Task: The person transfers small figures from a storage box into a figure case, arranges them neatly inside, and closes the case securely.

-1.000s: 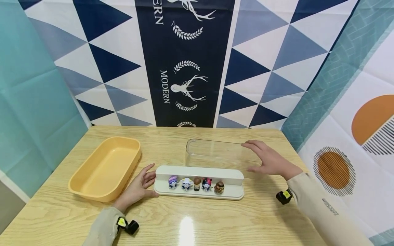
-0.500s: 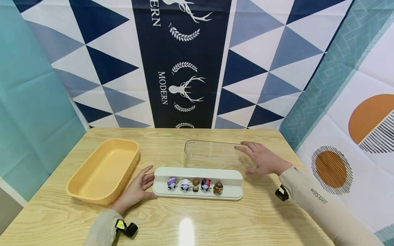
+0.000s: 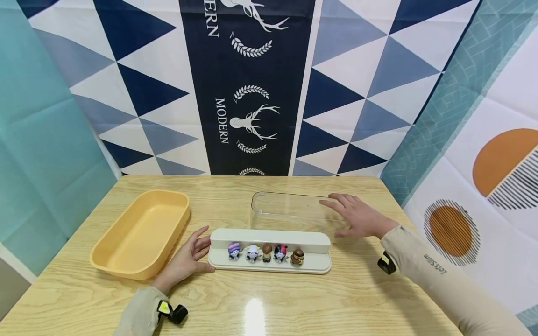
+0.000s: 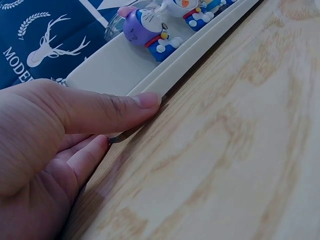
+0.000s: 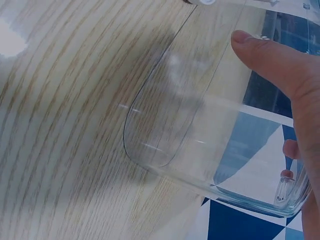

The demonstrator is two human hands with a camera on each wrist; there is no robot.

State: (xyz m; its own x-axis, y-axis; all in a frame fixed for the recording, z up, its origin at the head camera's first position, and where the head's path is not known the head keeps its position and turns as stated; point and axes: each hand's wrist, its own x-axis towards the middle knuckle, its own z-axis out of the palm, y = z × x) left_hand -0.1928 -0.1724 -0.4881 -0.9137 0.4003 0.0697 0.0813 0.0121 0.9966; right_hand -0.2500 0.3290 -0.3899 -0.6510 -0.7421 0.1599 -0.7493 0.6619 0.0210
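A long white display base [image 3: 317, 262] with a raised back step lies on the table, and several small cartoon figurines [image 3: 252, 253] stand in a row on it. My left hand [image 3: 189, 256] holds the base's left end; in the left wrist view the thumb [image 4: 115, 111] lies along its front edge, with the fingers round the corner. Behind the base is a clear plastic cover [image 3: 290, 205], its long rim visible. My right hand [image 3: 359, 217] grips the cover's right end, thumb on the near side and fingers on the far side, as the right wrist view shows.
A yellow plastic tub [image 3: 101, 252] stands at the left, close to my left forearm. The wooden table [image 3: 218, 308] ends at patterned cloth walls [image 3: 248, 140] behind and on both sides.
My right hand shifts slightly left along the clear cover early on, then stays put. The view shifts a little; the left hand, base and figurines stay in place.
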